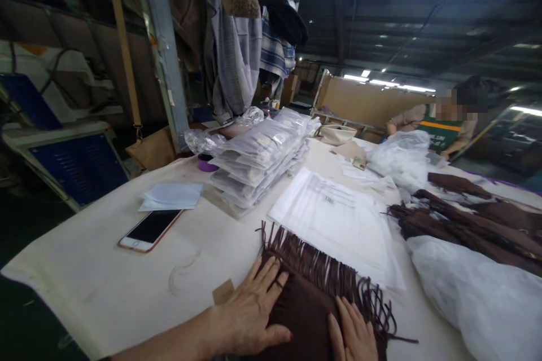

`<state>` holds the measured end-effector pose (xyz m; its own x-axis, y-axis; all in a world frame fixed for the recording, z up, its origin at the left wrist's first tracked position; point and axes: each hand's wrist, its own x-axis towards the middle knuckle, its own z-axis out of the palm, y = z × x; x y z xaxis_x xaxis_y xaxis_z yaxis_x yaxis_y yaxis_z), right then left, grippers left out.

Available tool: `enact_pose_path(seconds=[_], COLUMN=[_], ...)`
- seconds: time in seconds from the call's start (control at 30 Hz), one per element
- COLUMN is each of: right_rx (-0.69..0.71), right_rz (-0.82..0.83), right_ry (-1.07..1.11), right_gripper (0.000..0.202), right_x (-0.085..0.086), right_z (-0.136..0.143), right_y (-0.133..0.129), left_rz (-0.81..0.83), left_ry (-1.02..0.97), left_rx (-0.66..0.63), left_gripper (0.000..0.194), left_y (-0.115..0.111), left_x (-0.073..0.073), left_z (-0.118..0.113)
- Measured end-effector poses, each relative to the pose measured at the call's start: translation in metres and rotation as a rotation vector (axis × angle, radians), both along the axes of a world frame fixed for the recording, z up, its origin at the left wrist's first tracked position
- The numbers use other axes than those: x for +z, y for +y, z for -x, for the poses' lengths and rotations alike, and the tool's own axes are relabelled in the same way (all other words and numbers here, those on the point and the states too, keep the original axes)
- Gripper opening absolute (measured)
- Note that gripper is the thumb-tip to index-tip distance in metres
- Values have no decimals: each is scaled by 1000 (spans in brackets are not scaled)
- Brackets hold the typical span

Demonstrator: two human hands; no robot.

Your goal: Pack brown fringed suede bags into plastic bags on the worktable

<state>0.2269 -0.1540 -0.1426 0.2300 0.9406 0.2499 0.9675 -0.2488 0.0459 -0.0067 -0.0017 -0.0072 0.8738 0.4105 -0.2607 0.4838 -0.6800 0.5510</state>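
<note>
A dark brown fringed scarf [302,316] lies folded on the table at the near edge, its fringe [326,262] spread away from me. My left hand [258,304] rests on the scarf's left side, fingers stretched out and apart. On the right side of it, my right hand [352,327] lies flat, fingers extended; its lower part is cut off by the frame. A small tan tag [223,291] sticks out beside my left hand. Just beyond the fringe lies a flat white plastic bag [334,220] with a printed label.
Stacked clear-bagged items [254,158] stand at centre. A phone [150,230] and pale papers [171,196] lie left. More brown scarves [470,225] and translucent plastic bags [483,293] are right. A person in a green apron [440,130] is across the table. Garments [232,51] hang behind.
</note>
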Motion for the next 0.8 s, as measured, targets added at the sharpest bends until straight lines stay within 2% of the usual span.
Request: enact_pose_path(seconds=[0.1,0.2,0.4,0.5,0.57,0.63,0.67,0.7,0.73,0.8], right_rx=[45,57,11,-96,-149,-152,-151,-159,-184,-260], right_rz=[6,-36,-67,-96,-92,-81,-97,-137,-201,-365], right_ry=[-28,-50,39,158,277,423,497,571,645,789], right_gripper=[48,46,46,47,48,48,48,49,51,58], right_x=[-5,-1,28,38,47,62,71,81,92,108], right_z=[-5,-1,26,37,40,38,35,31,25,11], right_y=[-3,-3,3,9,12,12,10,7,2,-11], left_rz=[-58,-104,-203,-188,-133,-51,-10,36,83,188], left_ry=[14,19,-21,-65,-119,-247,-345,-453,-545,-611], left_rx=[-96,-194,-261,-292,-334,-361,-318,-197,-12,468], left_gripper=[85,83,78,81,84,79,73,66,58,47], left_y=[-9,-15,-32,-45,-50,-46,-40,-30,-18,10], left_x=[0,1,-5,-7,-2,9,17,24,30,37], left_z=[-14,-28,-45,-50,-52,-50,-46,-41,-34,-19])
